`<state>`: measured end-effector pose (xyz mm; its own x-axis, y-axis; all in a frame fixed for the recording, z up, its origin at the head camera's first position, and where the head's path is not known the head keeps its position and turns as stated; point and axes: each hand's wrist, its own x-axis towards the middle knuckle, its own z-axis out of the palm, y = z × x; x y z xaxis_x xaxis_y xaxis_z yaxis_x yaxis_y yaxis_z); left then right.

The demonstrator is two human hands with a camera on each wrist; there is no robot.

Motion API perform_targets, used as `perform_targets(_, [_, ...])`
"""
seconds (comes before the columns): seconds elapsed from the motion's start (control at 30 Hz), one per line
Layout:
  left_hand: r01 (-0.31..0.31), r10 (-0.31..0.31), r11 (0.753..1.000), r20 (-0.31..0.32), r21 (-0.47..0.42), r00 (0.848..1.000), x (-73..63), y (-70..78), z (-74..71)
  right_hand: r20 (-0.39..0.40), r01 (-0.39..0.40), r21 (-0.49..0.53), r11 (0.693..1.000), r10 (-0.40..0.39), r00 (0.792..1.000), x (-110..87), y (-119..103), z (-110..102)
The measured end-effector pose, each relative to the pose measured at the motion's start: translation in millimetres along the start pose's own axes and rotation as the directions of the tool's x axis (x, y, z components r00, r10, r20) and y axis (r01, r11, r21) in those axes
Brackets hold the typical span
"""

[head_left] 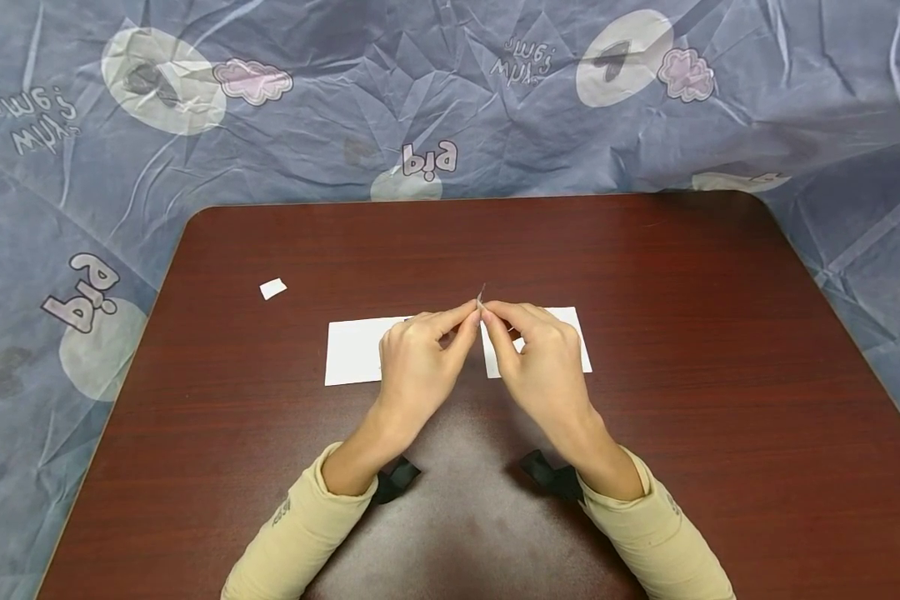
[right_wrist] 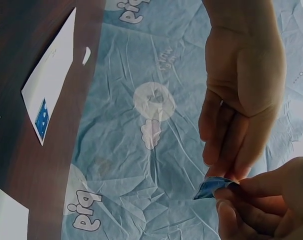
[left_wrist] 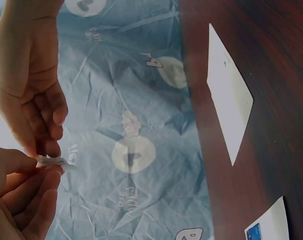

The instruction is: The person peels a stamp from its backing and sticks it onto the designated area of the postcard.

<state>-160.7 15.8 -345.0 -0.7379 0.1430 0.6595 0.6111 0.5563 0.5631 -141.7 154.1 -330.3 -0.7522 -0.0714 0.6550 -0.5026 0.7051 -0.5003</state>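
Note:
Raised over the table, my left hand (head_left: 420, 358) and right hand (head_left: 543, 362) meet at their fingertips. Both pinch one small thin sticker (right_wrist: 210, 188) between thumb and forefinger. Its blue printed face shows in the right wrist view, and its pale side in the left wrist view. The fingertips hide much of it. Below the left hand lies a white card (head_left: 352, 354), with a blue stamp-like picture (right_wrist: 42, 120) at one corner. A second white card (head_left: 576, 342) lies under the right hand, partly covered by it.
A small white paper scrap (head_left: 273, 288) lies at the far left of the dark red-brown wooden table (head_left: 682, 275). Black pieces (head_left: 397, 481) show by both wrists, next to the pale yellow sleeves (head_left: 300, 525). A blue-grey printed cloth (head_left: 315, 142) hangs behind the table.

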Motion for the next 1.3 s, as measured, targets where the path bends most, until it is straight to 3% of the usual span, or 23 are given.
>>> perform_targets(0.2, [-0.020,0.022,0.999,-0.037,0.048,0.999,-0.3,0.1,2.8,-0.004,-0.019,0.012,1.000,0.019,1.000,-0.3,-1,0])
perform_targets(0.5, [0.020,-0.020,1.000,-0.031,-0.008,0.999,0.6,0.1,0.5,-0.010,-0.030,0.033,0.999,0.031,0.999,-0.1,-2,-1])
perform_targets(0.87, [0.015,-0.011,0.996,-0.048,0.087,0.999,-0.9,1.2,1.4,-0.026,0.031,-0.044,0.999,-0.032,0.999,-4.4,-4,6])
perform_targets(1.3, [0.013,-0.010,0.998,-0.047,0.056,0.999,0.1,-0.8,2.3,-0.016,0.011,-0.015,1.000,-0.011,1.000,-5.5,-4,11])
